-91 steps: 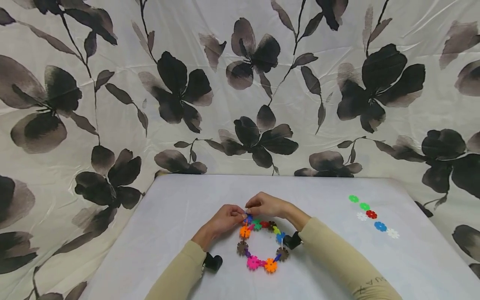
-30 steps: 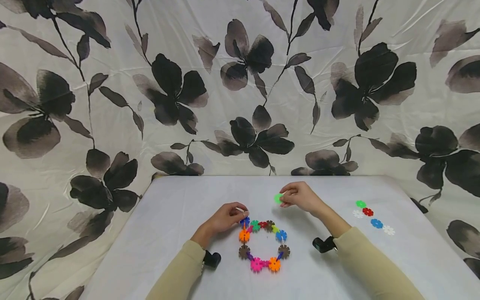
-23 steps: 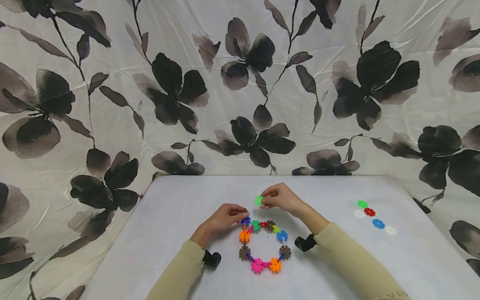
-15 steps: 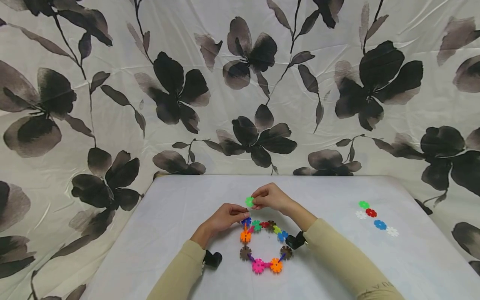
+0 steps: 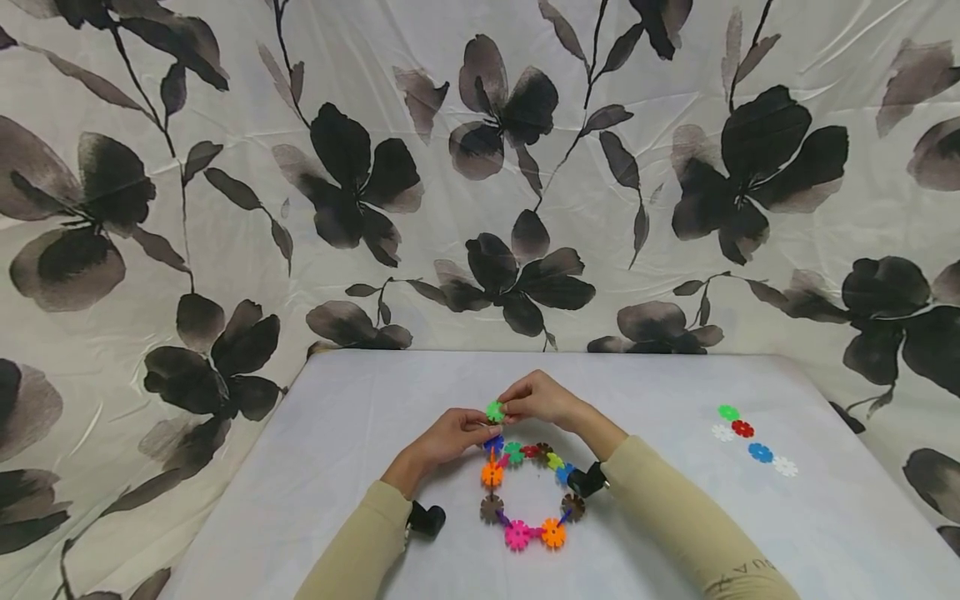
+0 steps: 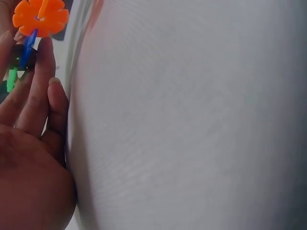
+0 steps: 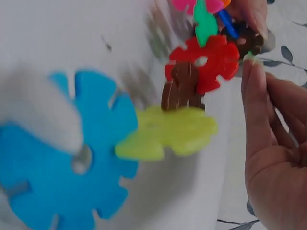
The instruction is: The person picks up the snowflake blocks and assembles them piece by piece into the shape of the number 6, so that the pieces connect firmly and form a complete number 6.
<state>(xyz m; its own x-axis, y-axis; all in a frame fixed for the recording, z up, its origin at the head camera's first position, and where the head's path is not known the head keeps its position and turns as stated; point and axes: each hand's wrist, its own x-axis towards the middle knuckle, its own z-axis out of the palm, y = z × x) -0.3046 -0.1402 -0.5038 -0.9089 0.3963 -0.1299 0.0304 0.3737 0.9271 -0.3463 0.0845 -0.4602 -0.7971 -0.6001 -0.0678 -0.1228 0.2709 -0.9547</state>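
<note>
A ring-shaped chain of notched, flower-shaped plastic discs (image 5: 492, 475) lies on the white table. At its far left end my left hand (image 5: 446, 437) pinches a brown disc (image 6: 31, 59), which is slotted to a blue disc (image 6: 27, 47) beside an orange disc (image 6: 41, 18). My right hand (image 5: 551, 402) pinches a bright green disc (image 5: 495, 411) between thumb and fingertips, right at the left fingertips. Whether the green disc's slot engages the brown one is hidden. In the right wrist view the chain's large blue disc (image 7: 103, 139), yellow disc (image 7: 168, 134) and red disc (image 7: 206, 62) show close up.
On the right side of the white table (image 5: 637, 400) lie several loose discs: a green one (image 5: 728, 412), a red one (image 5: 742, 428), a blue one (image 5: 761, 452) and white ones (image 5: 785, 467). A floral cloth (image 5: 517, 167) hangs behind the table.
My right hand left the chain, took a green disc from the loose ones at the right, and carried it left to my left fingertips. The left hand stayed at the chain's end.
</note>
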